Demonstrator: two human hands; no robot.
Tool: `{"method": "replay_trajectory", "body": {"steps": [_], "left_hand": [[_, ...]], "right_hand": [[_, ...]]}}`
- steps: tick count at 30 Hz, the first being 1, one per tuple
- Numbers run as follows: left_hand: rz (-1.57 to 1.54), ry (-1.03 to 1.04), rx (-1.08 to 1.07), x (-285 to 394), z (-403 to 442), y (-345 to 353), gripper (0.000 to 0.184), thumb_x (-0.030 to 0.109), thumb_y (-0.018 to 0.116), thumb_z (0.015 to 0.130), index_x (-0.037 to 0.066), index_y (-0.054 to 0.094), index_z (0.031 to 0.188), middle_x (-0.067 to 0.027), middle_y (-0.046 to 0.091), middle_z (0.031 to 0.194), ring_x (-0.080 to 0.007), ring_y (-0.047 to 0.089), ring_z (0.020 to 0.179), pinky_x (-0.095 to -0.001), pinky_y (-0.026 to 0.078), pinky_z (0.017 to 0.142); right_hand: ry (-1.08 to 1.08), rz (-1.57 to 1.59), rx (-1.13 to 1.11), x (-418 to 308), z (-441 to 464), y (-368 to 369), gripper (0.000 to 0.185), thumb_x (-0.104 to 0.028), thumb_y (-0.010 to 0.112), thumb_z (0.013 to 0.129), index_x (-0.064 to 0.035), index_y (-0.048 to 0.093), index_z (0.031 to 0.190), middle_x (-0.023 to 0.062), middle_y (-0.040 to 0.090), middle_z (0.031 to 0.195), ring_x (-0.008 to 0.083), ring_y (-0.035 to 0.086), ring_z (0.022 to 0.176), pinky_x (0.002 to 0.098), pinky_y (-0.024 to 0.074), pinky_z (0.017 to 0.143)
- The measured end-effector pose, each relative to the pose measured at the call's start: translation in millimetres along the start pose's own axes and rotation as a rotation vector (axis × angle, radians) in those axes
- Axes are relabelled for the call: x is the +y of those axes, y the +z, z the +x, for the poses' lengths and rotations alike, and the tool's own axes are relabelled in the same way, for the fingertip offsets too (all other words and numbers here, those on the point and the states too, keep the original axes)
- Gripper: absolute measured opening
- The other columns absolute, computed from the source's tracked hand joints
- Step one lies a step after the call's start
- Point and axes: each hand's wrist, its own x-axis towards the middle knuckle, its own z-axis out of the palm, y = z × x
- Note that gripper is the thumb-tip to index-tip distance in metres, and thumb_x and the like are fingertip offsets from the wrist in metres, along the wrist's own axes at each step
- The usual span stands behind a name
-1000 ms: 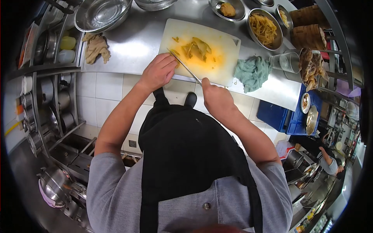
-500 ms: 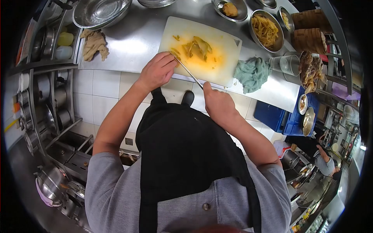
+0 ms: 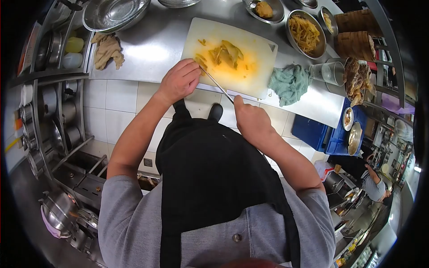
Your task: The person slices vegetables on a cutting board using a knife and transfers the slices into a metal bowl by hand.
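Observation:
My right hand [image 3: 252,117] is wrapped round the handle of a knife [image 3: 216,84], whose blade slants up and left over the near edge of the white cutting board [image 3: 261,58]. At the board's near left corner, my left hand [image 3: 181,80] has its fingers curled down beside the blade tip. What lies under those fingers is mostly hidden, though small greenish-yellow slices [image 3: 199,58] show just past them. Larger pieces of greenish-yellow vegetable [image 3: 229,54] lie in the middle of the board, on an orange-yellow stain.
A green cloth [image 3: 290,85] and a clear container [image 3: 328,73] stand right of the board. Behind are a bowl of yellow strips [image 3: 305,33] and a bowl with a brownish lump [image 3: 263,10]. A tan cloth [image 3: 108,51] and metal strainer [image 3: 117,15] are left. Another person [image 3: 375,185] is far right.
The knife has shifted slightly, its tip now beside my left fingertips and its handle a little lower. My left hand has moved slightly left. The view has shifted a little.

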Motion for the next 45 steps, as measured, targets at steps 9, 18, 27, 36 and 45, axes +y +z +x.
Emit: {"method": "replay_trajectory", "body": {"steps": [9, 18, 27, 36, 45], "left_hand": [[-0.001, -0.004, 0.022, 5, 0, -1, 0.023, -0.002, 0.075, 0.076, 0.002, 0.071, 0.098, -0.0094, 0.07, 0.109, -0.0306, 0.067, 0.109, -0.0384, 0.058, 0.094], [-0.002, -0.002, 0.037, 1, 2, -1, 0.021, -0.002, 0.075, 0.076, 0.001, 0.07, 0.096, -0.0091, 0.07, 0.106, -0.0292, 0.067, 0.107, -0.0372, 0.058, 0.091], [0.05, -0.045, 0.052, 5, -1, -2, 0.019, 0.0, 0.076, 0.077, 0.003, 0.071, 0.095, -0.0087, 0.07, 0.106, -0.0296, 0.066, 0.107, -0.0377, 0.057, 0.094], [0.036, -0.02, 0.069, 2, -1, 0, 0.02, -0.001, 0.076, 0.077, 0.003, 0.072, 0.097, -0.0077, 0.071, 0.104, -0.029, 0.067, 0.106, -0.038, 0.057, 0.094], [0.043, -0.008, 0.083, 5, 2, -2, 0.018, -0.001, 0.076, 0.076, 0.002, 0.071, 0.094, -0.0089, 0.071, 0.103, -0.0287, 0.067, 0.103, -0.0384, 0.058, 0.092]], "right_hand": [[-0.063, 0.011, 0.176, -3, 46, 20, 0.023, 0.004, 0.065, 0.084, 0.0028, 0.053, 0.105, 0.0235, 0.072, 0.076, 0.0391, 0.076, 0.072, 0.0472, 0.0613, 0.065], [-0.104, 0.031, 0.133, 5, 27, 27, 0.027, 0.005, 0.065, 0.082, 0.0031, 0.052, 0.106, 0.0233, 0.071, 0.074, 0.0384, 0.075, 0.07, 0.0476, 0.061, 0.062], [-0.05, 0.031, 0.145, 3, 31, 17, 0.025, 0.004, 0.063, 0.084, 0.004, 0.051, 0.106, 0.0231, 0.07, 0.071, 0.0393, 0.074, 0.069, 0.0486, 0.0595, 0.061], [-0.037, -0.023, 0.014, 6, 5, 8, 0.028, 0.007, 0.064, 0.082, 0.0039, 0.051, 0.106, 0.0227, 0.072, 0.076, 0.0397, 0.075, 0.072, 0.0485, 0.0607, 0.065], [-0.075, 0.064, 0.173, 4, 42, 23, 0.026, 0.005, 0.065, 0.082, 0.0036, 0.052, 0.104, 0.0227, 0.071, 0.074, 0.0408, 0.075, 0.07, 0.0495, 0.0608, 0.066]]}}
